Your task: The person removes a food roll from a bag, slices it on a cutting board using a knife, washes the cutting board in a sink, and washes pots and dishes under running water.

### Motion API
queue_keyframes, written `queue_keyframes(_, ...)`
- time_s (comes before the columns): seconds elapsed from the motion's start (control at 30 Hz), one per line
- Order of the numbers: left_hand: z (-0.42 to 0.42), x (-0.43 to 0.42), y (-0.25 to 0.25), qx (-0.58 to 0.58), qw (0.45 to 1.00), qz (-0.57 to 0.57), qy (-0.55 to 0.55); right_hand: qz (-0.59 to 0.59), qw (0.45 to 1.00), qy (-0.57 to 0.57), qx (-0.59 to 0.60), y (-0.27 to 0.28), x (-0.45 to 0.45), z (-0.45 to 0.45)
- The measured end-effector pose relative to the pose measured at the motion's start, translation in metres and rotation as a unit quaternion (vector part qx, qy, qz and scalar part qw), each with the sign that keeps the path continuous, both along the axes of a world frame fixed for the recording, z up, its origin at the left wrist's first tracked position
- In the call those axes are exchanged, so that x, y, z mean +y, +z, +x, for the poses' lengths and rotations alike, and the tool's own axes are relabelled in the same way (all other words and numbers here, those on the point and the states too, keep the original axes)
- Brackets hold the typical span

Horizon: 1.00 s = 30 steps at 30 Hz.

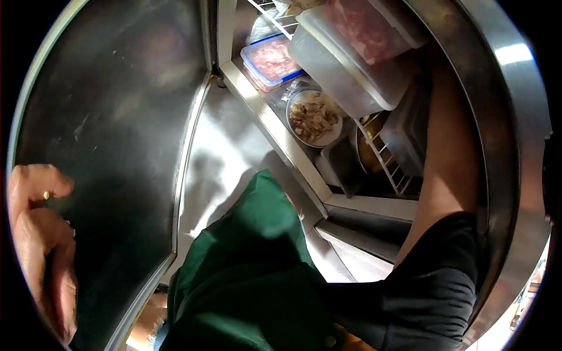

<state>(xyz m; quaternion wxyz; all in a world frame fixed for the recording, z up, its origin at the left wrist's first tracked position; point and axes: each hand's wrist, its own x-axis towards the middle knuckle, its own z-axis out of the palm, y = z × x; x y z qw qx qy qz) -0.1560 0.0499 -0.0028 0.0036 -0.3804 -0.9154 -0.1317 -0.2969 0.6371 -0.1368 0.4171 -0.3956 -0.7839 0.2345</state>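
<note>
The reach into the fridge is under way: the door stands open, and the right arm goes in along the far side. The right hand is out of sight among the contents, so I cannot tell whether its fingers are spread, pressed together or pinching something, nor whether it touches any of the boxes. The left hand is at the door's outer edge, its fingers bent in over the inner face with a small pale bit stuck to one; how firmly they press, if at all, I cannot tell.

No food shows outside the fridge, so no removal is visibly complete. Nearest the right arm are a dark clear box and, above the wire shelf, a frosted tub, with a meat box against it; I cannot tell whether one rests on the other. Towards the door side lie a blue-rimmed box of pink meat, a bowl of brown pieces just beside it, and a metal pan near the front sill. What remains to be done in there is hard to judge while the right hand is hidden; the door, at least, is not yet shut.
</note>
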Motion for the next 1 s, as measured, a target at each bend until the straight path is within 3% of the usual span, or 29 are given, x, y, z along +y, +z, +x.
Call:
queue_keyframes(0.27, 0.033, 0.017, 0.005, -0.120, 0.968, 0.070, 0.209, -0.080, 0.971, 0.064, 0.218, -0.002, -0.035, 0.029)
queue_keyframes(0.3, 0.026, 0.014, 0.003, -0.018, 0.997, 0.007, 0.073, -0.092, 0.963, 0.071, 0.242, -0.002, -0.040, 0.032)
queue_keyframes(0.4, 0.020, 0.014, 0.011, 0.066, 0.994, -0.082, -0.004, -0.121, 0.940, 0.094, 0.305, 0.000, -0.054, 0.042)
queue_keyframes(0.43, 0.019, 0.011, 0.012, -0.010, 0.995, -0.089, 0.053, -0.130, 0.931, 0.101, 0.324, -0.001, -0.058, 0.044)
queue_keyframes(0.47, 0.008, 0.007, 0.014, -0.041, 0.998, -0.044, -0.027, -0.140, 0.922, 0.109, 0.344, -0.001, -0.063, 0.046)
queue_keyframes(0.77, 0.019, 0.009, 0.016, 0.014, 0.995, -0.076, -0.058, -0.179, 0.843, 0.148, 0.485, -0.018, -0.103, 0.100)
queue_keyframes(0.87, 0.020, 0.009, 0.015, 0.010, 0.996, -0.058, -0.070, -0.202, 0.843, 0.063, 0.495, 0.018, -0.193, 0.145)
queue_keyframes(1.0, 0.020, 0.002, 0.021, -0.020, 0.992, -0.034, -0.118, -0.204, 0.857, 0.110, 0.461, -0.002, -0.224, 0.191)
